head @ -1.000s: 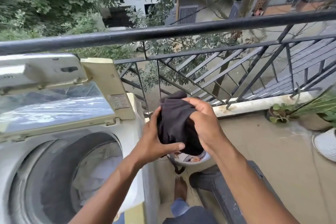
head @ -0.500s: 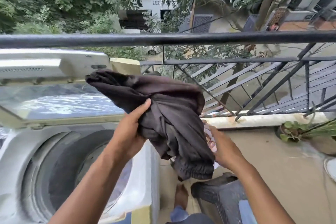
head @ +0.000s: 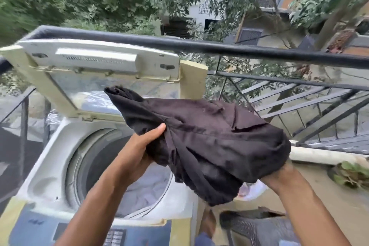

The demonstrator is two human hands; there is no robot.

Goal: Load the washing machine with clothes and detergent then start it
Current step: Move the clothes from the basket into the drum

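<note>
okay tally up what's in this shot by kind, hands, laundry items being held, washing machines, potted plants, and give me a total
Hands: 2, the left hand gripping the dark garment and the right hand, hidden under the cloth
Garments held: 1, the dark garment
Washing machines: 1, the washing machine, lid up, pale laundry already in the drum
Potted plants: 1, the potted plant at the right edge
Total: 5

1. Left forearm [head: 95, 201], entering from 7 o'clock, is bare, with no sleeve.
2. Right forearm [head: 307, 205], from 5 o'clock, likewise.
3. Bare foot [head: 208, 220] below blue trouser fabric [head: 203, 240].
</note>
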